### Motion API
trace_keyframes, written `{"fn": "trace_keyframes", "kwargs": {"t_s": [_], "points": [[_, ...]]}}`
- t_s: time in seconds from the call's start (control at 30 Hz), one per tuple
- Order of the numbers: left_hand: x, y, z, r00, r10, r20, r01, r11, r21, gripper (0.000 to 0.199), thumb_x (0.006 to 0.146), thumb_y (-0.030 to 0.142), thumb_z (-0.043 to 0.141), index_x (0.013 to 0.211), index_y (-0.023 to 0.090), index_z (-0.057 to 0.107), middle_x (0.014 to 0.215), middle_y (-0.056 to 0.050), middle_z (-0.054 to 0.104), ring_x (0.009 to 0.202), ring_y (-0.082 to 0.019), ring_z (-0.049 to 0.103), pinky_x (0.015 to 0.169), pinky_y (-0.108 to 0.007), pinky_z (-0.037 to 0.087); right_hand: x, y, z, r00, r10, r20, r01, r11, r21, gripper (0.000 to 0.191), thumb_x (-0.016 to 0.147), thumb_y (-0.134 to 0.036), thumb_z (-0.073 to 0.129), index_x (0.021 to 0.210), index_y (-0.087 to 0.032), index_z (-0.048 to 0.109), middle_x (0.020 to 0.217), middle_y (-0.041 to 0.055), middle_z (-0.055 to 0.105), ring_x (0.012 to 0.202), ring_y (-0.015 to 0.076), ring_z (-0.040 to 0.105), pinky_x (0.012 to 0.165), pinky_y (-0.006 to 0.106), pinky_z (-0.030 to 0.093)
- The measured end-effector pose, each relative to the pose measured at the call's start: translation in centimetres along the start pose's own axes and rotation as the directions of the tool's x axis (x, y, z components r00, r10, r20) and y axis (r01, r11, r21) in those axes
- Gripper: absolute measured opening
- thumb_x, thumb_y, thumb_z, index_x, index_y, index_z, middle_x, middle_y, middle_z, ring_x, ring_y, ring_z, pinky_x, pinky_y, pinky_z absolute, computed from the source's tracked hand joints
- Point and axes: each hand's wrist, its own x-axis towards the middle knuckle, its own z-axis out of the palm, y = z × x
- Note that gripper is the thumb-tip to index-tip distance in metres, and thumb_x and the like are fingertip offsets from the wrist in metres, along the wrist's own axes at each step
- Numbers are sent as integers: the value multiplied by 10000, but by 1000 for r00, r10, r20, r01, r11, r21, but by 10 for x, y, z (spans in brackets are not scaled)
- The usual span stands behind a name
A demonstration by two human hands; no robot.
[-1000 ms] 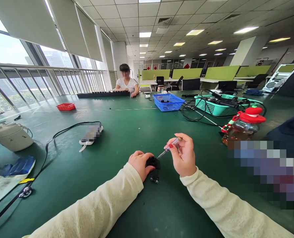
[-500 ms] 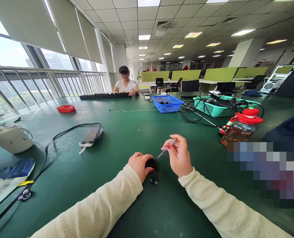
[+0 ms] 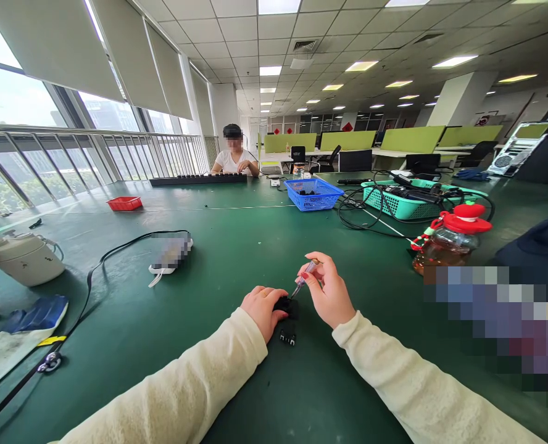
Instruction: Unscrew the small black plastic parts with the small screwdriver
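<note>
Left hand (image 3: pixel 259 309) clamped on black part (image 3: pixel 283 304), lower centre of frame; right hand (image 3: pixel 328 295) pinching screwdriver (image 3: pixel 304 277), tip at part's upper right. Hands apart, part between them. Pronged piece (image 3: pixel 287 338) on desk (image 3: pixel 237 246) just below part. Marks on white cup (image 3: pixel 24 258), left edge of frame, too small to read.

A blue basket (image 3: pixel 314 200) stands beside a cable-filled teal basket (image 3: pixel 397 207).

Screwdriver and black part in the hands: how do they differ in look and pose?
The screwdriver is slim, with a translucent handle; the black part is compact and dark. The right hand holds the screwdriver slanted; the left hand holds the black part down at the table. Both are held.
</note>
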Motion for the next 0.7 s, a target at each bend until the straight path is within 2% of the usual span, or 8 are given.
{"fn": "trace_keyframes", "kwargs": {"t_s": [0.2, 0.3, 0.47, 0.7], "points": [[0, -1, 1, 1000, 7, 5, -7, 1000, 5, 358, 792, 211, 664, 1148, 238, 626, 1139, -39, 681, 1093, -246, 560, 999, -414, 444, -5, -10, -3, 975, -162, -150, 179, 978, 103, 205, 947, -238, 445, 1147, -240, 397, 846, 19, 619, 725, 151, 660, 728, 370, 572], [1, 0, 1, 1000, 13, -2, -13, 1000, 0, 351, 791, 198, 662, 1139, 235, 629, 1117, -33, 687, 1081, -241, 567, 994, -408, 449, -8, -12, -2, 973, -216, -86, 223, 971, 86, 217, 948, -211, 435, 1159, -244, 400, 852, 21, 615, 731, 147, 657, 719, 355, 574], [0, -2, 4, 999, 28, -35, -27, 1000, 12, 339, 809, 186, 638, 1143, 244, 629, 1141, -45, 672, 1088, -234, 570, 994, -411, 456, -9, -11, 2, 960, -272, 60, 276, 958, -77, 254, 918, -178, 470, 1159, -249, 429, 849, 20, 637, 725, 141, 645, 725, 324, 558], [1, -6, 12, 996, 56, -73, -52, 997, 51, 331, 835, 192, 613, 1160, 252, 628, 1178, -52, 649, 1086, -224, 575, 1008, -413, 459, -7, -13, 2, 964, -257, 74, 264, 957, -117, 247, 897, -195, 511, 1129, -247, 446, 824, 11, 647, 705, 141, 638, 710, 303, 551]]}}
